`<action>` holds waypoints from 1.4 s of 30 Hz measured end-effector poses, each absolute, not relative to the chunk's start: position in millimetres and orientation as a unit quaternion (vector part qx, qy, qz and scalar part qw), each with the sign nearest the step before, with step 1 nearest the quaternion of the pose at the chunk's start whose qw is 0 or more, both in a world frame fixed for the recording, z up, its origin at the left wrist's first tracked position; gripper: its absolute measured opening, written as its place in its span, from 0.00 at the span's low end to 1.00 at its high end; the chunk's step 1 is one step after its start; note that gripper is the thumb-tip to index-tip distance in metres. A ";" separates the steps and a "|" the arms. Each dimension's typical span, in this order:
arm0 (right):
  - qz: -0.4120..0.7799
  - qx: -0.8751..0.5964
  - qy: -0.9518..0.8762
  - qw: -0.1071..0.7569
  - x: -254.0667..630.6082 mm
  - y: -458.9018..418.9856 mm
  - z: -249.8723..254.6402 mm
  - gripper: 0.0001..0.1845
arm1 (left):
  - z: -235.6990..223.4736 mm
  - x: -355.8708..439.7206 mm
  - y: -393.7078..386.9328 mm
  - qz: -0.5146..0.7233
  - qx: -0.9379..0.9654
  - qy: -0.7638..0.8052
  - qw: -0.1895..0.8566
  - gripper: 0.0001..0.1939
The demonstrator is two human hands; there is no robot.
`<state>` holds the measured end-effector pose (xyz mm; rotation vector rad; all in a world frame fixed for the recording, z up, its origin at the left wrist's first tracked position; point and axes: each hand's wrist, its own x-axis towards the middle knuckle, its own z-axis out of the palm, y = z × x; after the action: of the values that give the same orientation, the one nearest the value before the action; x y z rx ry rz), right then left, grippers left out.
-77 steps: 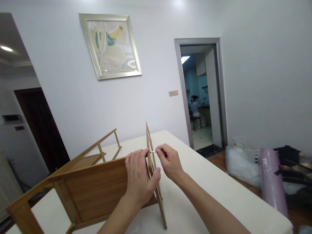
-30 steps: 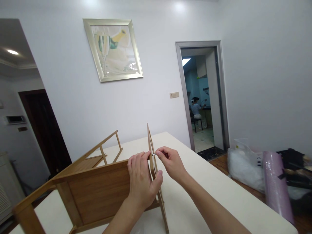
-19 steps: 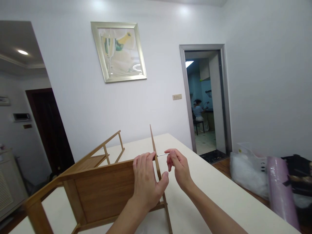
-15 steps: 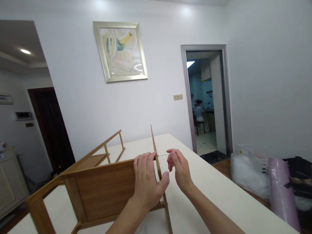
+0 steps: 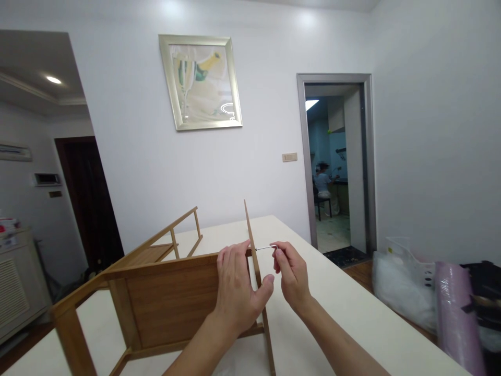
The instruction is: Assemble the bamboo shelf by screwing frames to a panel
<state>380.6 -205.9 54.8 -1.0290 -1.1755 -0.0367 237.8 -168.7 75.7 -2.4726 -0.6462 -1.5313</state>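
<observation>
A brown wooden furniture frame (image 5: 170, 303) with a flat panel lies on its side on the white table (image 5: 301, 308). My left hand (image 5: 235, 287) lies over the panel's top edge, its fingers bent around the wood and its thumb out beside a narrow upright bar (image 5: 267, 339). To the right of that bar, my right hand (image 5: 293, 274) pinches the bent end of a thin metal hex key (image 5: 265, 247). The key's far tip meets the bar's outer side near a small dark spot. The fastener itself is too small to make out.
More frame rails (image 5: 174, 222) extend back left over the table. On the floor at right are a pink wrapped roll (image 5: 450, 308) and clear plastic wrapping (image 5: 399, 287). Behind, a person (image 5: 322, 183) sits beyond a doorway (image 5: 371, 156).
The view has turned slightly left, so the room sits further right in the picture. Both hands keep their hold; the right fingers and hex key show only a slight shift.
</observation>
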 end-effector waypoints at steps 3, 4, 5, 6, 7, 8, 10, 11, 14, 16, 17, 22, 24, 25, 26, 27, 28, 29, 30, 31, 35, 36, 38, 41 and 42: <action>-0.010 -0.464 -0.529 0.711 381.2 -206.0 54.8 0.12 | 75.3 237.4 -167.7 -0.521 -0.821 -0.222 0.069 0.33; -0.006 -0.465 -0.527 0.711 381.3 -205.9 54.7 0.12 | 75.4 237.2 -167.4 -0.522 -0.821 -0.223 0.066 0.33; -0.002 -0.467 -0.524 0.712 381.5 -205.8 54.4 0.12 | 75.5 237.1 -167.0 -0.522 -0.821 -0.222 0.063 0.33; 0.003 -0.469 -0.522 0.712 381.6 -205.8 54.2 0.13 | 75.6 236.9 -166.7 -0.523 -0.821 -0.221 0.061 0.33; 0.008 -0.470 -0.521 0.713 381.8 -205.7 54.0 0.13 | 75.6 236.9 -166.4 -0.522 -0.821 -0.220 0.061 0.32; 0.012 -0.471 -0.520 0.713 382.0 -205.7 53.9 0.13 | 75.4 237.0 -166.0 -0.522 -0.822 -0.219 0.063 0.32; 0.016 -0.471 -0.521 0.712 382.9 -205.5 53.6 0.12 | 74.7 237.3 -165.0 -0.522 -0.822 -0.217 0.067 0.32; 0.015 -0.470 -0.522 0.711 383.5 -205.3 53.4 0.12 | 74.2 237.6 -164.5 -0.522 -0.822 -0.215 0.069 0.31; -0.001 -0.472 -0.527 0.707 385.6 -203.8 52.3 0.11 | 72.0 238.5 -162.8 -0.525 -0.821 -0.212 0.072 0.31; -0.020 -0.475 -0.528 0.703 386.9 -202.1 51.4 0.11 | 70.7 238.9 -162.1 -0.527 -0.820 -0.211 0.074 0.30; -0.033 -0.477 -0.528 0.701 387.4 -201.3 51.0 0.11 | 70.3 239.0 -161.9 -0.527 -0.820 -0.210 0.075 0.30; -0.090 -0.479 -0.534 0.691 388.8 -198.4 50.0 0.11 | 70.3 239.1 -162.0 -0.523 -0.824 -0.206 0.071 0.28; -0.103 -0.476 -0.534 0.691 389.4 -197.3 49.4 0.11 | 70.7 238.9 -161.9 -0.522 -0.825 -0.204 0.071 0.28; -0.110 -0.475 -0.532 0.692 389.8 -196.6 48.9 0.11 | 70.8 238.8 -161.8 -0.522 -0.825 -0.204 0.072 0.28; -0.116 -0.473 -0.531 0.693 390.3 -195.7 48.4 0.12 | 70.8 238.7 -161.7 -0.522 -0.825 -0.204 0.072 0.28; -0.124 -0.472 -0.529 0.694 390.9 -194.7 47.7 0.12 | 70.7 238.7 -161.5 -0.522 -0.825 -0.204 0.072 0.28; -0.132 -0.470 -0.527 0.695 391.5 -193.8 47.0 0.12 | 70.6 238.7 -161.4 -0.523 -0.824 -0.205 0.073 0.28; -0.141 -0.468 -0.525 0.697 392.1 -193.1 46.4 0.12 | 70.5 238.8 -161.2 -0.523 -0.824 -0.204 0.073 0.29; -0.150 -0.466 -0.523 0.697 392.6 -192.5 45.7 0.12 | 70.3 238.9 -161.0 -0.524 -0.824 -0.204 0.074 0.29; -0.156 -0.463 -0.523 0.698 392.8 -192.3 45.2 0.12 | 70.1 239.0 -160.7 -0.524 -0.823 -0.204 0.075 0.29; -0.148 -0.458 -0.539 0.691 390.1 -193.7 43.5 0.14 | 69.2 239.5 -159.9 -0.523 -0.823 -0.207 0.077 0.29; -0.140 -0.462 -0.539 0.690 388.6 -194.4 43.2 0.15 | 69.1 239.6 -159.7 -0.523 -0.823 -0.207 0.078 0.29; -0.118 -0.473 -0.532 0.692 385.4 -196.0 43.4 0.16 | 69.0 239.5 -159.4 -0.524 -0.822 -0.207 0.081 0.29; -0.059 -0.484 -0.504 0.713 381.4 -198.9 47.5 0.17 | 69.1 239.4 -159.3 -0.524 -0.821 -0.208 0.088 0.29; -0.032 -0.486 -0.490 0.723 380.3 -200.0 50.2 0.18 | 69.2 239.3 -159.3 -0.524 -0.821 -0.207 0.089 0.28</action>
<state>380.3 -200.0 50.2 -1.0725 -1.0825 -0.0708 239.3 -159.3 69.2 -2.4434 -0.6163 -1.5601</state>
